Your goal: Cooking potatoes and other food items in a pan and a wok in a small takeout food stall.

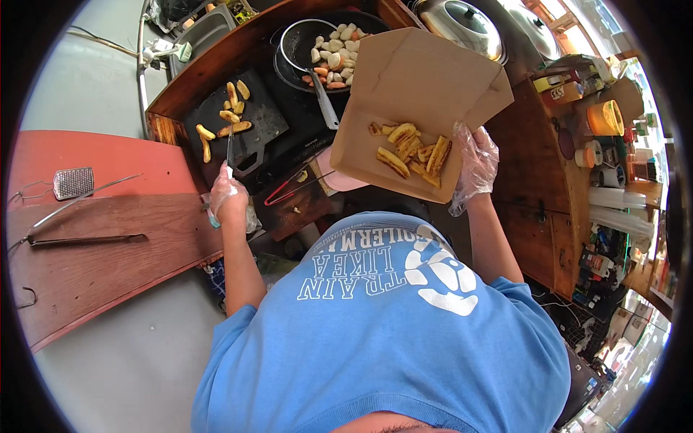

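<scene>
My left hand [227,195], in a clear plastic glove, grips a knife [230,149] with a pale handle. The blade reaches over a dark griddle plate [268,127], its tip at a browned piece of plantain [234,129]. Several more fried plantain pieces [206,142] lie on the plate around it. On the other side, my gloved right hand [475,159] holds an open brown cardboard takeaway box [354,149] by its side. Inside the box rest several fried plantain slices [403,140]. Its raised lid [422,70] hides part of the pan behind.
A pan [292,81] holds pale and orange chunks, with a handled strainer [325,105] across it. Red-handled tongs [279,194] lie near the stove front. At left, a wooden board [108,216] carries a grater [73,183]. Lidded pots [460,27] stand at back right.
</scene>
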A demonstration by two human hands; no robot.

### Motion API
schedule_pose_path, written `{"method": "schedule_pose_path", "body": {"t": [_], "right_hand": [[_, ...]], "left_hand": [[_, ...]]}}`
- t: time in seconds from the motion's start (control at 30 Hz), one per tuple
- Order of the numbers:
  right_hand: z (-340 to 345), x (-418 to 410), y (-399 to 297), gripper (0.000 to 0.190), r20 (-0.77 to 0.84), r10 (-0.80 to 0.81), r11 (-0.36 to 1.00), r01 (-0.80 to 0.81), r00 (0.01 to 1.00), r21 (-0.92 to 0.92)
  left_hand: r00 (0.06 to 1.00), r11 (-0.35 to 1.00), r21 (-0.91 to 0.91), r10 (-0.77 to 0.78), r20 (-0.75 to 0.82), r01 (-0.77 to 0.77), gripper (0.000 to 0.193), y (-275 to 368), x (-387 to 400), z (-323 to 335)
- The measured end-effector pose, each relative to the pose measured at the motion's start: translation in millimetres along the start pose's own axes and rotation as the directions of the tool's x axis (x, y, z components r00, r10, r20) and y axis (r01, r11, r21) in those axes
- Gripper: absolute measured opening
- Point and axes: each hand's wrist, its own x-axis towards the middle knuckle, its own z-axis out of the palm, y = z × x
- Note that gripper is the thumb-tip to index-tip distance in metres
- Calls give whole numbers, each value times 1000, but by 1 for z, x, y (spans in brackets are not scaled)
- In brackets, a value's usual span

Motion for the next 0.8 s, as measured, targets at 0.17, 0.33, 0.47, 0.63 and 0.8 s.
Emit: {"method": "schedule_pose_path", "body": {"t": [0.17, 0.33, 0.47, 0.63, 0.8], "right_hand": [[-2, 0, -2, 22, -16, -5, 1000, 5, 1000, -14], [-7, 3, -1, 21, -14, 12, 1000, -12, 1000, 20], [-12, 4, -1, 21, -30, 14, 999, -13, 999, 37], [-19, 5, -1, 21, -40, -11, 1000, 10, 999, -20], [-26, 5, 3, 21, -60, 3, 1000, -2, 998, 8]], "left_hand": [[1000, 999, 42, -19, -19, 20, 44, 9, -2, -6], [1000, 999, 40, -23, -14, 24, 43, 9, -1, -4], [1000, 999, 37, -16, -8, 17, 43, 8, 1, 0], [999, 998, 48, -29, -15, 30, 44, 3, 2, 6], [999, 997, 54, -47, 0, 47, 45, 6, 3, 5]]}}
